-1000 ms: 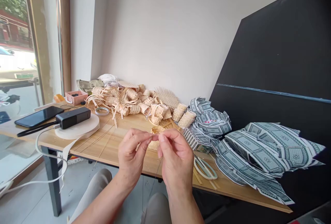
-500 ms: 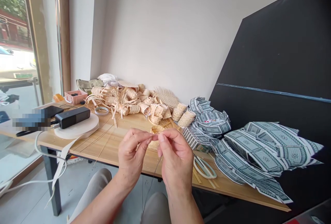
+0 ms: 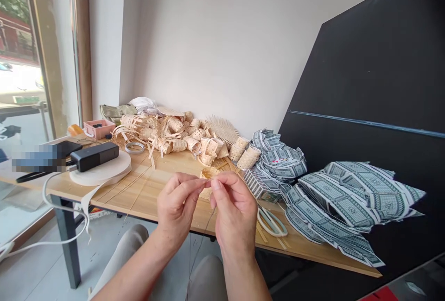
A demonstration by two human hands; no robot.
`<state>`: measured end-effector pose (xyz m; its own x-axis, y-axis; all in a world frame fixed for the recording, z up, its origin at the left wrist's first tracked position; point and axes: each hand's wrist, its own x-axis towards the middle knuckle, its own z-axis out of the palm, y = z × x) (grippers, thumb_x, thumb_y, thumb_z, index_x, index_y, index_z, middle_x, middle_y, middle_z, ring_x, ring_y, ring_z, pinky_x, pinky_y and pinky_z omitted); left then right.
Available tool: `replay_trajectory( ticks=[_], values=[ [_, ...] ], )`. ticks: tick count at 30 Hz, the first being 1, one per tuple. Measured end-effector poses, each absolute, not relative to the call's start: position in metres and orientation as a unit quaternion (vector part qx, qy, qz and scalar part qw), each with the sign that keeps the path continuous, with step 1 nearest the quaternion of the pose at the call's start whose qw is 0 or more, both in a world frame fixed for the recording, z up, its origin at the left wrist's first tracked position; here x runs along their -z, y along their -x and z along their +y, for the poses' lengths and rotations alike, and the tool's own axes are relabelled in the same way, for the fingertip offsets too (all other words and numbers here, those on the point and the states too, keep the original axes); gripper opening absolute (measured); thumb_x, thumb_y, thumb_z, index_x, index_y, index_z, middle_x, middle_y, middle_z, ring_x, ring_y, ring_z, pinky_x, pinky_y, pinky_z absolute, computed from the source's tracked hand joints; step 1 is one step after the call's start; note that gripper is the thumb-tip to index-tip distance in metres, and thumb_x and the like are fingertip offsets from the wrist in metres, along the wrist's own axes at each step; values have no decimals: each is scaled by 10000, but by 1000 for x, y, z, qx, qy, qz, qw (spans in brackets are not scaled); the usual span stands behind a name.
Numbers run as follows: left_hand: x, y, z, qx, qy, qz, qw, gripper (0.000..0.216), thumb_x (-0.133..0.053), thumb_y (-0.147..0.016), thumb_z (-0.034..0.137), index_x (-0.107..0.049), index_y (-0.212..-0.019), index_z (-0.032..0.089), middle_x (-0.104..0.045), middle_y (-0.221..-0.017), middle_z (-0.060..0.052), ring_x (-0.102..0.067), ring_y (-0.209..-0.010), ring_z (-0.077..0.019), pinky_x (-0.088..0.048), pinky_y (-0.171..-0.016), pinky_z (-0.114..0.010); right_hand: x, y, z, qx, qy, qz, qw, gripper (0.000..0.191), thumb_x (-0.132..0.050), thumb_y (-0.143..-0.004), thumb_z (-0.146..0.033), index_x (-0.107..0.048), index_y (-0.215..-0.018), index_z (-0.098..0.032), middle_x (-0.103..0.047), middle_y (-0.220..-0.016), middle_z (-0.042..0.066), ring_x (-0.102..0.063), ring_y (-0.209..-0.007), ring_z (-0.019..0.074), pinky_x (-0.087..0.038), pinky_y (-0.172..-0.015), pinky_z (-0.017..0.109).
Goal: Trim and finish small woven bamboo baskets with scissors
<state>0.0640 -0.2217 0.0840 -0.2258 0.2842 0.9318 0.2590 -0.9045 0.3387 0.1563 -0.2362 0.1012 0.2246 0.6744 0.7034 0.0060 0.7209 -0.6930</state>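
Both hands meet above the table's front edge, fingertips pressed together. My left hand point(image 3: 177, 203) is closed in a pinch; what lies between its fingertips is too small to make out. My right hand point(image 3: 236, 208) pinches a thin dark thread point(image 3: 201, 241), which hangs from its fingers down past the table edge between my knees. Just behind the fingertips, partly hidden by them, stands a small woven bamboo basket point(image 3: 209, 172). Right of my right hand lie scissors point(image 3: 273, 223) with pale green handles.
Small woven bamboo tubes point(image 3: 175, 127) and loose strips pile up at the back. Folded card-paper pieces point(image 3: 354, 199) cover the right side. At left are a black power bank point(image 3: 95, 156) on a white roll point(image 3: 121, 171), a tape roll point(image 3: 134, 147) and a pink box point(image 3: 99, 129).
The view has shifted slightly, so the table things sit a little further left. Both hands keep their pinch at nearly the same spot, and the hanging thread has swung slightly.
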Motion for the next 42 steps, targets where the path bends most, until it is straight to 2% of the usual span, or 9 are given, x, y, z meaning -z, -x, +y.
replay_trajectory(
  ticks=[5, 12, 16, 19, 26, 30, 34, 42],
  values=[
    [-82, -63, -221, -735, -635, 225, -75, 208, -577, -776, 6, -648, -900, 158, -609, -794, -21, -626, -726, -93, -517, -641, -173, -98, -155, -235, -272, 283, -553, 735, 145, -619, -812, -301, -578, -724, -193, -524, -684, -28, -404, -507, 69, -321, -430, 182],
    [-74, -60, -216, -722, -642, 233, -109, 270, -582, -776, 8, -643, -984, 170, -606, -838, -26, -631, -787, -102, -516, -693, -177, -98, -149, -234, -338, 263, -485, 762, 172, -682, -729, -335, -588, -710, -192, -554, -612, -19, -383, -446, 60, -278, -364, 153],
    [-72, -58, -215, -724, -639, 237, -110, 294, -577, -780, 13, -639, -1006, 191, -607, -838, -22, -633, -782, -104, -519, -683, -185, -99, -147, -233, -374, 285, -448, 760, 220, -722, -662, -353, -587, -724, -191, -570, -607, -9, -433, -462, 75, -264, -355, 151],
    [-73, -57, -215, -719, -640, 244, -115, 279, -573, -788, 26, -642, -996, 201, -612, -828, -17, -633, -767, -100, -517, -675, -182, -99, -147, -232, -389, 293, -444, 752, 237, -725, -649, -363, -581, -719, -189, -560, -597, -19, -381, -421, 57, -252, -352, 157],
    [-73, -55, -215, -717, -644, 242, -113, 280, -571, -780, 7, -639, -990, 180, -610, -831, -25, -632, -779, -104, -519, -685, -182, -98, -146, -230, -399, 293, -448, 745, 248, -727, -649, -371, -584, -729, -184, -585, -609, -3, -419, -453, 70, -256, -359, 157],
    [-73, -54, -214, -714, -646, 244, -116, 304, -566, -789, 20, -631, -1018, 209, -612, -841, -18, -633, -773, -103, -522, -681, -185, -100, -146, -230, -390, 301, -453, 743, 263, -722, -643, -393, -574, -717, -188, -566, -606, -11, -401, -440, 66, -255, -357, 166],
    [-73, -53, -215, -713, -647, 247, -111, 311, -562, -792, 21, -631, -1025, 215, -615, -844, -20, -635, -779, -106, -523, -687, -188, -101, -145, -231, -386, 304, -452, 744, 271, -725, -631, -400, -569, -715, -196, -530, -605, -20, -457, -497, 88, -265, -364, 162],
    [-73, -53, -216, -713, -649, 242, -109, 304, -570, -784, 6, -630, -1014, 195, -602, -846, -24, -628, -787, -102, -522, -689, -185, -100, -145, -229, -385, 280, -464, 747, 223, -711, -675, -362, -583, -728, -187, -542, -619, -17, -386, -449, 60, -257, -362, 160]
  ],
)
